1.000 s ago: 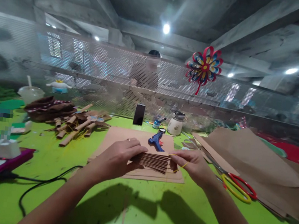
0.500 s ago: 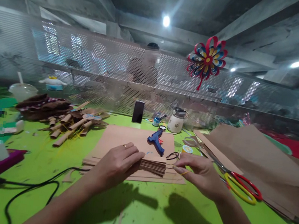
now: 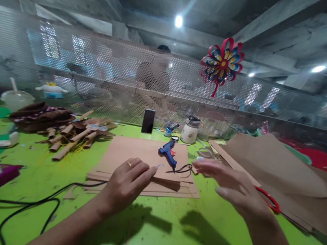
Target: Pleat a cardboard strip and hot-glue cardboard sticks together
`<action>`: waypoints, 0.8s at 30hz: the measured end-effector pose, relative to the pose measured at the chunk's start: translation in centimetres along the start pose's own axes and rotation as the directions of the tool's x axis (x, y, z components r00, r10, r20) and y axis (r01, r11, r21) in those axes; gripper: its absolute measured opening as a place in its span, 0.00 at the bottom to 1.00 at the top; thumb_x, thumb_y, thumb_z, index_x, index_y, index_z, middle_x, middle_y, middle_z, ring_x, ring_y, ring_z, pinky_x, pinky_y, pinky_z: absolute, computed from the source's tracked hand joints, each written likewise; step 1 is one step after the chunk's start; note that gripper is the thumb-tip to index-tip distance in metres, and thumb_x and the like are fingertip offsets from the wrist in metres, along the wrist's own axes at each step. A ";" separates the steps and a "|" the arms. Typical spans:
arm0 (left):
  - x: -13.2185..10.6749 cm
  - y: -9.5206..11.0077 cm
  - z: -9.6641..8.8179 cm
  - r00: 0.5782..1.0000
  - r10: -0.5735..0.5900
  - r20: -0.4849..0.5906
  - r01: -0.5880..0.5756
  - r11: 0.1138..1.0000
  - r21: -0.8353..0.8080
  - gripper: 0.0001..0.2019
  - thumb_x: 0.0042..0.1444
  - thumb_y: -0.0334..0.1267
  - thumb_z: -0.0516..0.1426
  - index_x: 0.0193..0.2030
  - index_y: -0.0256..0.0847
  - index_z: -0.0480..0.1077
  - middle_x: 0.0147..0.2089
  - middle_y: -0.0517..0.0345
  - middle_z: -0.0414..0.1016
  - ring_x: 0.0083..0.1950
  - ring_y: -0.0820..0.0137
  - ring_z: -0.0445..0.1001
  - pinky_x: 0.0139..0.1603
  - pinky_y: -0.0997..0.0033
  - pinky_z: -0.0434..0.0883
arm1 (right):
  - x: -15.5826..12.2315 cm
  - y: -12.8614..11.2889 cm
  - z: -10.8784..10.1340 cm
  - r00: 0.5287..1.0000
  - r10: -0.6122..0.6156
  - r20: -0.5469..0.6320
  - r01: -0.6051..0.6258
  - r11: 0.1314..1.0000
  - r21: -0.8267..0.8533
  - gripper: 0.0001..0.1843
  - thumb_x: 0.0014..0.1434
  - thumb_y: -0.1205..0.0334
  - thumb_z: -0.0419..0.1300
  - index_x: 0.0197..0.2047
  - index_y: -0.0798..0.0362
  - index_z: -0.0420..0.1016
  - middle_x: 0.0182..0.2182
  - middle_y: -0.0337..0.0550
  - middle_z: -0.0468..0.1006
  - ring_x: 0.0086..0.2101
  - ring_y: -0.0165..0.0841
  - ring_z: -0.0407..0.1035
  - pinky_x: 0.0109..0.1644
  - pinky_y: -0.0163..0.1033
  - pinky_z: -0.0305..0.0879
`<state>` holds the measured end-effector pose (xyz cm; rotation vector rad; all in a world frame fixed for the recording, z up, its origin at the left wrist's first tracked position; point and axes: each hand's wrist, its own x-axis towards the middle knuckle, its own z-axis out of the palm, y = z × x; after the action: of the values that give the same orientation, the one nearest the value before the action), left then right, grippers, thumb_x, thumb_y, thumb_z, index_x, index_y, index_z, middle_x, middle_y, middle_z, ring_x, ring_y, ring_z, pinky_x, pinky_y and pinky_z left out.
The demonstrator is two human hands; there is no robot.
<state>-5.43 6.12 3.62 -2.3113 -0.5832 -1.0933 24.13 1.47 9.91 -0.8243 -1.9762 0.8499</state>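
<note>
My left hand point(image 3: 128, 181) rests on a small stack of brown cardboard strips point(image 3: 166, 183), its fingers curled over the stack's left end; a ring shows on one finger. The stack lies on larger cardboard sheets point(image 3: 135, 155) on the green table point(image 3: 157, 225). My right hand point(image 3: 233, 186) hovers above the table to the right of the stack, fingers stretched out and apart, blurred by motion, with nothing seen in it. A blue glue gun point(image 3: 167, 154) lies on the sheets just beyond the stack.
Red and yellow scissors point(image 3: 269, 199) lie partly under my right hand. Brown paper sheets point(image 3: 279, 172) cover the right. Rolled cardboard tubes point(image 3: 72, 135), a phone point(image 3: 148, 121), a white jar point(image 3: 189, 131) and a black cable point(image 3: 36, 206) are about. A person sits behind the mesh screen point(image 3: 98, 74).
My right hand let go of the strip stack, lifted and moved right with its fingers spread. The stack now lies flat under my left hand. The camera shifted slightly.
</note>
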 end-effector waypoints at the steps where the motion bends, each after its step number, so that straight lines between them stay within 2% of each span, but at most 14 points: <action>1: -0.1 0.0 0.1 1.000 -0.003 0.009 0.003 1.000 0.007 0.18 0.55 0.26 0.56 0.54 0.35 0.64 0.37 0.50 0.73 0.37 0.66 0.67 0.39 0.62 0.69 | 0.7 0.1 1.0 0.998 0.060 -0.023 -0.059 0.998 0.017 0.22 0.59 0.51 0.59 0.55 0.46 0.72 0.53 0.50 0.72 0.52 0.44 0.66 0.56 0.52 0.61; 3: -0.3 0.0 0.4 0.999 -0.005 0.033 0.004 1.000 0.027 0.17 0.57 0.28 0.55 0.54 0.36 0.64 0.37 0.50 0.74 0.37 0.66 0.68 0.40 0.62 0.69 | 2.1 0.7 3.2 0.980 0.196 -0.034 -0.197 0.979 -0.057 0.22 0.56 0.50 0.62 0.52 0.49 0.74 0.49 0.50 0.75 0.46 0.42 0.70 0.51 0.49 0.64; 5: -0.6 0.0 0.6 0.999 -0.011 0.046 0.009 0.999 0.048 0.17 0.57 0.29 0.54 0.54 0.37 0.64 0.37 0.50 0.73 0.37 0.66 0.68 0.39 0.62 0.69 | 3.4 1.5 5.2 0.959 0.283 0.026 -0.282 0.959 -0.035 0.21 0.56 0.47 0.61 0.46 0.53 0.77 0.37 0.49 0.79 0.37 0.39 0.72 0.42 0.45 0.67; 7: -0.8 -0.1 0.7 0.999 -0.023 0.029 0.021 0.998 0.066 0.17 0.57 0.29 0.55 0.54 0.37 0.64 0.36 0.50 0.73 0.36 0.66 0.68 0.39 0.62 0.68 | 4.2 2.3 6.7 0.946 0.306 0.108 -0.316 0.945 0.088 0.19 0.56 0.46 0.60 0.35 0.55 0.79 0.28 0.47 0.79 0.31 0.35 0.72 0.39 0.42 0.67; 9: -0.9 -0.2 0.7 0.999 -0.040 0.001 0.040 0.996 0.083 0.18 0.56 0.28 0.55 0.54 0.36 0.64 0.37 0.50 0.73 0.36 0.66 0.67 0.39 0.62 0.68 | 4.6 3.0 7.4 0.938 0.314 0.145 -0.342 0.904 0.256 0.19 0.55 0.47 0.61 0.28 0.55 0.77 0.24 0.45 0.77 0.28 0.32 0.70 0.38 0.41 0.66; 12: -0.8 -0.2 0.8 0.997 -0.079 -0.020 0.081 0.990 0.118 0.17 0.56 0.28 0.56 0.53 0.36 0.64 0.37 0.49 0.73 0.37 0.65 0.66 0.40 0.61 0.67 | 4.9 3.9 8.0 0.930 0.349 0.117 -0.362 0.808 0.464 0.16 0.52 0.50 0.65 0.30 0.56 0.77 0.24 0.42 0.75 0.26 0.29 0.67 0.35 0.38 0.65; 15: -0.9 -0.3 1.1 0.992 -0.125 0.000 0.124 0.981 0.149 0.16 0.56 0.28 0.55 0.52 0.36 0.65 0.37 0.50 0.73 0.38 0.64 0.67 0.41 0.60 0.67 | 5.3 4.5 8.4 0.929 0.365 0.057 -0.338 0.779 0.528 0.14 0.49 0.54 0.68 0.33 0.58 0.77 0.25 0.41 0.74 0.27 0.28 0.67 0.36 0.37 0.64; 19: -1.0 -0.1 1.7 0.974 -0.210 0.081 0.192 0.963 0.187 0.15 0.57 0.28 0.53 0.52 0.37 0.65 0.40 0.48 0.72 0.42 0.61 0.68 0.43 0.58 0.68 | 5.9 4.8 8.6 0.932 0.361 -0.028 -0.320 0.858 0.403 0.14 0.48 0.57 0.68 0.36 0.57 0.78 0.25 0.41 0.76 0.28 0.31 0.68 0.38 0.39 0.65; 21: -1.0 0.1 2.0 0.950 -0.273 0.150 0.244 0.952 0.186 0.18 0.55 0.26 0.53 0.54 0.37 0.63 0.46 0.45 0.71 0.47 0.59 0.68 0.46 0.55 0.68 | 6.1 4.9 8.5 0.937 0.338 -0.087 -0.308 0.917 0.253 0.14 0.48 0.58 0.66 0.37 0.56 0.78 0.27 0.41 0.77 0.29 0.33 0.69 0.38 0.40 0.66; 24: -0.7 0.7 2.2 0.906 -0.330 0.266 0.316 0.944 0.095 0.26 0.52 0.28 0.55 0.59 0.36 0.59 0.52 0.42 0.68 0.51 0.55 0.66 0.50 0.50 0.66 | 6.2 5.1 8.4 0.966 0.203 -0.159 -0.207 0.978 -0.009 0.12 0.50 0.60 0.64 0.38 0.54 0.79 0.32 0.44 0.79 0.33 0.36 0.71 0.40 0.42 0.67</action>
<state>-4.17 6.86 1.65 -2.3968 -1.1240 -0.8802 15.37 6.98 4.75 -1.0922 -1.7887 0.8508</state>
